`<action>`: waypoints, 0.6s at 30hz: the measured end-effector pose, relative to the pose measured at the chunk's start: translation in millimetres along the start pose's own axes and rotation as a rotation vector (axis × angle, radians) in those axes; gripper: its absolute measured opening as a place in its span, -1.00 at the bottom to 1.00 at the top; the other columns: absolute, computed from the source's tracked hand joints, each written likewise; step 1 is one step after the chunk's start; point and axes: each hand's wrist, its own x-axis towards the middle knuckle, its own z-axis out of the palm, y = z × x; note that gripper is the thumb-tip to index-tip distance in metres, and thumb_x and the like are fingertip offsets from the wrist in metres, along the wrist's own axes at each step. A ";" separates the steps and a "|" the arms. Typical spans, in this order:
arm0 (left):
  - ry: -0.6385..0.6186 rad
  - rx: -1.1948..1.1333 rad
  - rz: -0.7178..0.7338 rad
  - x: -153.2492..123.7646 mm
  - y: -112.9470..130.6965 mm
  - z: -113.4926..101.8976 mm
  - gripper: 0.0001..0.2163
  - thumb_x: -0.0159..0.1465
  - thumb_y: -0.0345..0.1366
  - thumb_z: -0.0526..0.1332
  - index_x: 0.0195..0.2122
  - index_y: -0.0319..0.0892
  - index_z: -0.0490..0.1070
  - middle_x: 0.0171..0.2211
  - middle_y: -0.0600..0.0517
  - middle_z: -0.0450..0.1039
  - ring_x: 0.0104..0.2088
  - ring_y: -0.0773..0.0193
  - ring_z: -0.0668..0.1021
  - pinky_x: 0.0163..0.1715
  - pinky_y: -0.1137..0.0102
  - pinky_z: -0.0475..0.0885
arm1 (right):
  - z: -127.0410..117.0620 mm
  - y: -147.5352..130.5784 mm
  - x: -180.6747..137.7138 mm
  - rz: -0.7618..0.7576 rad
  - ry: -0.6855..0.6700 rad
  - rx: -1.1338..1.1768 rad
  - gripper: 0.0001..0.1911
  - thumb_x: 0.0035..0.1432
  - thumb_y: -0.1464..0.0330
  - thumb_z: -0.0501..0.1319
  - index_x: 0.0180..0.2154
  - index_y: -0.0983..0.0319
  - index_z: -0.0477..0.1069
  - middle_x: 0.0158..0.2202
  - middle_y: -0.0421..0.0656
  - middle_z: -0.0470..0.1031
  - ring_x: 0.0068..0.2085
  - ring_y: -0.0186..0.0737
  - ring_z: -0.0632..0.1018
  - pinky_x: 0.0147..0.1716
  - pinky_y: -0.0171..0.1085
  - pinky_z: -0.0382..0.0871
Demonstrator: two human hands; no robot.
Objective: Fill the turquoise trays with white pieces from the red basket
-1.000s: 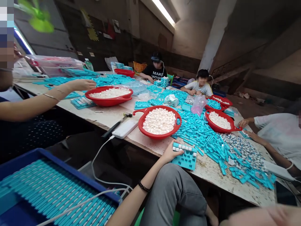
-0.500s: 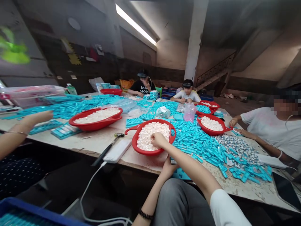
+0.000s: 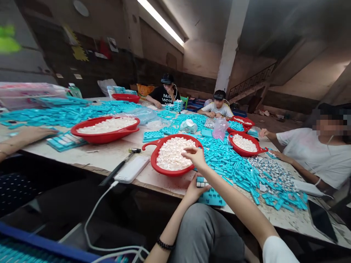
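Observation:
My left hand (image 3: 193, 190) grips the near edge of a turquoise tray (image 3: 210, 196) partly filled with white pieces, at the table's front edge. My right hand (image 3: 194, 156) hovers at the right rim of a red basin (image 3: 154, 159) heaped with white pieces (image 3: 173, 153). Its fingers are curled in a pinch; what they hold is too small to name. A heap of turquoise strips (image 3: 233, 166) lies just right of the basin.
A hammer (image 3: 120, 166) and a white power bank (image 3: 131, 169) with cable lie left of the basin. More red basins (image 3: 104, 137) (image 3: 245, 149) stand around. Other people sit at the left, far end and right. A dark phone (image 3: 320, 219) lies near the right edge.
My right hand came in and dipped into the white pieces, then lifted to the basin's right rim. My left hand stays on the tray. The view swung right and up.

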 end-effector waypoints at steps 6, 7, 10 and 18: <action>0.002 0.063 -0.004 2.7 3.0 1.6 -0.53 -0.07 -0.13 0.48 -0.24 -0.11 0.27 -0.29 0.09 0.49 -0.30 0.22 0.56 -0.24 0.32 0.46 | -77.0 -5.1 -64.2 0.010 0.227 0.139 -0.63 -0.07 0.16 0.45 -0.26 0.25 0.56 -0.29 -0.08 0.65 -0.22 -0.10 0.66 -0.17 -0.19 0.55; 0.008 0.083 0.000 3.1 3.5 1.0 -0.53 -0.07 -0.13 0.48 -0.23 -0.11 0.28 -0.28 0.09 0.49 -0.30 0.23 0.55 -0.23 0.33 0.46 | -87.6 -3.7 -76.2 -0.004 0.242 0.094 -0.67 -0.01 0.16 0.42 -0.25 0.24 0.56 -0.28 -0.08 0.65 -0.21 -0.10 0.66 -0.17 -0.20 0.55; -0.011 0.118 -0.013 3.4 5.7 -0.8 -0.53 -0.06 -0.12 0.47 -0.21 -0.11 0.30 -0.29 0.09 0.49 -0.30 0.22 0.56 -0.23 0.33 0.46 | -111.0 8.2 -109.0 -0.069 0.241 -0.090 -0.76 0.13 0.18 0.35 -0.25 0.21 0.60 -0.22 -0.08 0.65 -0.16 -0.10 0.64 -0.24 -0.23 0.52; -0.023 0.114 -0.023 4.5 8.4 -3.8 -0.60 0.03 -0.03 0.39 -0.21 -0.12 0.35 -0.35 0.11 0.46 -0.33 0.23 0.53 -0.26 0.36 0.43 | -119.3 47.2 -153.5 -0.285 0.123 -0.376 -0.85 0.23 0.32 0.28 -0.17 0.14 0.60 -0.22 -0.12 0.64 -0.21 -0.13 0.63 -0.21 -0.21 0.51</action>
